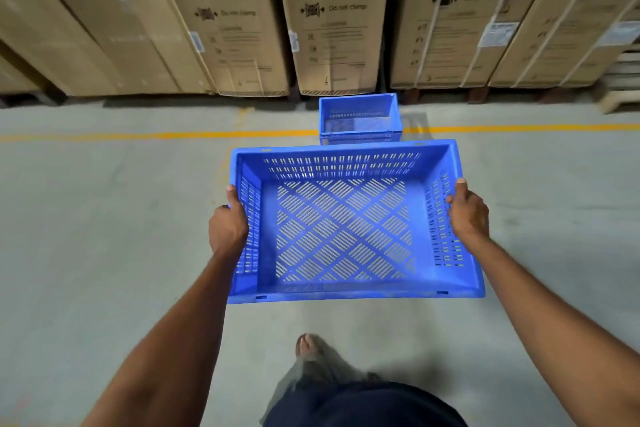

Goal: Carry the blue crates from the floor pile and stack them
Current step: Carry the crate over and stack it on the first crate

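— Blue crate (346,236): report position and hold.

— I see it airborne in front of the person, empty and roughly level, above the floor (104,218). Left hand (227,225) grips the left wall and right hand (467,215) grips the right wall, each about midway along. The fingers are curled over the rims and closed on the plastic. How far they wrap underneath I cannot tell.

— Destination?

— A second blue crate (360,118) stands ahead on the floor, on the yellow line (156,134), just before the washing machine cartons (332,17). I judge it to be the base of the stack.

— Hazards?

— Three.
1. The carried crate hides the floor directly beneath it, so the foot (306,345) may strike the base crate on approach and shift it.
2. The hold is on the slotted side walls only, so a tilt during lowering may let one wall slip.
3. If the rims are not squared before release, the upper crate may sit skewed or jam. Fingers left below the rim risk pinching.
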Motion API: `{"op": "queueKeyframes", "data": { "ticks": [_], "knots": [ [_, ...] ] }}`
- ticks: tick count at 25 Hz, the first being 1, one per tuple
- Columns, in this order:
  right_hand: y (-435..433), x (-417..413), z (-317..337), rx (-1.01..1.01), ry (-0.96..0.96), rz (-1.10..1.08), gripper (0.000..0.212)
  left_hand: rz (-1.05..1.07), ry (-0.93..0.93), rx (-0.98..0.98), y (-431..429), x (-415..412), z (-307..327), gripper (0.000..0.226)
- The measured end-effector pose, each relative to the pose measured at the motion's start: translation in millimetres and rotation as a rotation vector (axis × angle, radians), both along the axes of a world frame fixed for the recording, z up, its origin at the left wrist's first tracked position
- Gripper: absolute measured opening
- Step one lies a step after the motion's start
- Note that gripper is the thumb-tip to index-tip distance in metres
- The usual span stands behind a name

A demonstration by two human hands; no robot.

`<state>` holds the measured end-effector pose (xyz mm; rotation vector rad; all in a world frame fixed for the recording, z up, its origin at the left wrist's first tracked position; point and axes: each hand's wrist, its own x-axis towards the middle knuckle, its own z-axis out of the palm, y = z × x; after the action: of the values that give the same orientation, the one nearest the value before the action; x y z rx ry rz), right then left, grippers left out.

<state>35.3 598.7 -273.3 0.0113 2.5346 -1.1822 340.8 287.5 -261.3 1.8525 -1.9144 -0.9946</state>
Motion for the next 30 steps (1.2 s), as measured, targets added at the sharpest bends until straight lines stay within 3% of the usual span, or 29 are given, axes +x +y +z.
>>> {"op": "queueKeyframes", "data": {
  "ticks": [5, 9, 13, 18, 25, 28, 30],
  "knots": [
    [-65.4, -73.0, -6.8, 0.007, 0.082, -0.045, 0.074, -0.021, 0.01, 0.019, -69.6, -95.7, -14.9, 0.099],
    [-127.5, -139.7, -4.9, 0.04, 0.056, -0.075, 0.076, -0.069, 0.076, 0.12, -152.5, -167.6, -32.1, 0.112],
    [-175.2, -227.0, -7.8, 0.072, -0.021, -0.12, 0.089, -0.119, 0.255, 0.364, -224.2, -246.8, -29.4, 0.076],
    [-242.9, -329.2, -13.0, 0.018, -0.234, -0.045, 0.053, -0.202, 0.271, 0.544, -306.8, -337.8, -47.2, 0.053],
    [-330.0, -456.7, -131.6, 0.111, -0.251, 0.025, 0.052, -0.129, 0.187, 0.409, -366.2, -449.1, -150.6, 0.058],
    [-359.8, -511.5, -198.7, 0.176, -0.148, 0.04, 0.08, -0.141, 0.137, 0.345, -392.3, -497.7, -209.9, 0.058],
    [-376.1, -555.6, -265.1, 0.229, -0.094, 0.058, 0.087, -0.155, 0.161, 0.335, -415.0, -531.1, -255.9, 0.058]
  ]
}}
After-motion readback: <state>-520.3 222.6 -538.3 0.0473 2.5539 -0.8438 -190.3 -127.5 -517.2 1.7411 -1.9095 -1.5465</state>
